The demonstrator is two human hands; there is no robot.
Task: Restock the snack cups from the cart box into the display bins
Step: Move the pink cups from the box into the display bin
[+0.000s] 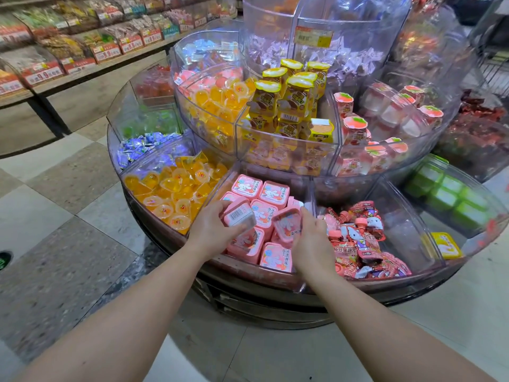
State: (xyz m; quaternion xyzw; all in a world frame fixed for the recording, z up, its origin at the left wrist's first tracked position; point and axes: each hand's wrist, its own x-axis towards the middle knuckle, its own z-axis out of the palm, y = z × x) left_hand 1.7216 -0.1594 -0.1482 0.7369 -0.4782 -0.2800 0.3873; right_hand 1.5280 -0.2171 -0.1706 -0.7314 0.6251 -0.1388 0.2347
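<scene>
Cups: one pink cup in my left hand, another in my right hand, both over the pink bin.
Handling: probably light, stiff plastic, film lids easily dented; grip the side walls.
Pointing: left cup tipped on its side, barcode up, long axis toward me; right cup tilted, lid toward me.
Hands: both wrapped around cups.
Neighbours: orange jellies left, pouches right.

1. Your view was brightly and evenly lit from overhead, with only soft shadows on the tiled floor.
2. White glare streaked the clear bin walls.
3. The wide lens bowed the wall shelves at the edges.
4. The top corners were smeared and out of focus; the centre was sharp.
</scene>
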